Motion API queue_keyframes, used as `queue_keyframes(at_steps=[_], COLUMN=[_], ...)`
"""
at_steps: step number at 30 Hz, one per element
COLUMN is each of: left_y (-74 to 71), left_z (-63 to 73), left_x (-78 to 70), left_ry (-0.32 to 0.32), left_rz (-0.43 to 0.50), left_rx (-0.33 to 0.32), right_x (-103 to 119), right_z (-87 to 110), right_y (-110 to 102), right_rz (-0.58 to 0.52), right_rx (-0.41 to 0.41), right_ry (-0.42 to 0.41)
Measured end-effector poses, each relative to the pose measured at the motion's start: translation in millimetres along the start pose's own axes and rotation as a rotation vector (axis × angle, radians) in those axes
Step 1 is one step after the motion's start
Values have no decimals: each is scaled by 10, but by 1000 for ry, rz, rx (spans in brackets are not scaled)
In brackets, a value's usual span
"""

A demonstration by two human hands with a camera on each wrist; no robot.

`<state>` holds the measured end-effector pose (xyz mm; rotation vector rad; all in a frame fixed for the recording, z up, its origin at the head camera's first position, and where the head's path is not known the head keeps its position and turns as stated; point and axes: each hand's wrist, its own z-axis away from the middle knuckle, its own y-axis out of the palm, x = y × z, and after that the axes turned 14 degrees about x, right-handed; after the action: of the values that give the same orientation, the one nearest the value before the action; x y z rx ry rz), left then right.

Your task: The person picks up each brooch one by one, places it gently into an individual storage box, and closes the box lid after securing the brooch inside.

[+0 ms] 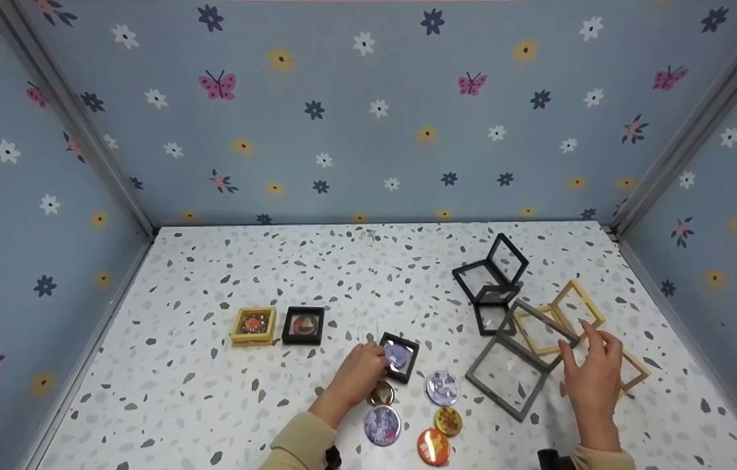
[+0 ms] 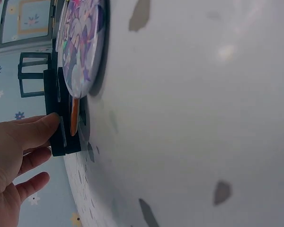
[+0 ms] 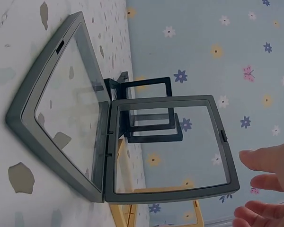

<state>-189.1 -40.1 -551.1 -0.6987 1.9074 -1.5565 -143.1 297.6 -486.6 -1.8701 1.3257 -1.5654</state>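
My left hand [image 1: 356, 377] grips the edge of a small black display case [image 1: 411, 367] that is shut over a purple round badge [image 1: 396, 355]. In the left wrist view the thumb presses on the side of this case [image 2: 52, 101]. My right hand [image 1: 593, 382] is beside the raised lid of a large grey display case [image 1: 493, 396], thumb and fingers apart. In the right wrist view its fingertips [image 3: 248, 158] stand just off the rim of that clear-windowed lid [image 3: 173, 195]. Several badges lie near the left hand, among them a purple one [image 1: 382, 425] and an orange one [image 1: 433, 447].
At the left sit a yellow case [image 1: 253, 339] and a black case [image 1: 303, 338], both shut with badges inside. Opened black cases [image 1: 472, 290] and yellow cases [image 1: 538, 349] stand at the right around the grey one. Flower-patterned walls [image 1: 342, 78] enclose the speckled table [image 1: 179, 405].
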Motion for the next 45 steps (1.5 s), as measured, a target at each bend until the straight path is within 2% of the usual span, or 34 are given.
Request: queue_keyframes(at_steps=[5, 8, 13, 21, 27, 35, 45], left_y=[-6, -12, -34, 1, 18, -5, -22], left_z=[8, 13, 31, 25, 23, 23, 29], left_x=[40, 65, 110, 191, 241, 273, 359], left_ry=[-25, -35, -58, -92, -114, -158, -196], left_rz=[-9, -24, -24, -30, -29, -7, 28], left_rx=[2, -2, -6, -37, -64, -51, -69], right_x=[-61, -83, -100, -125, -129, -69, -22], right_z=[-10, -16, -31, -30, -13, 16, 27], right_y=[5, 9, 27, 59, 67, 91, 174], right_rz=[11, -10, -42, -23, -29, -61, -113], right_rx=[79, 104, 66, -23, -21, 15, -36], right_ry=[47, 44, -16, -73, -71, -80, -227])
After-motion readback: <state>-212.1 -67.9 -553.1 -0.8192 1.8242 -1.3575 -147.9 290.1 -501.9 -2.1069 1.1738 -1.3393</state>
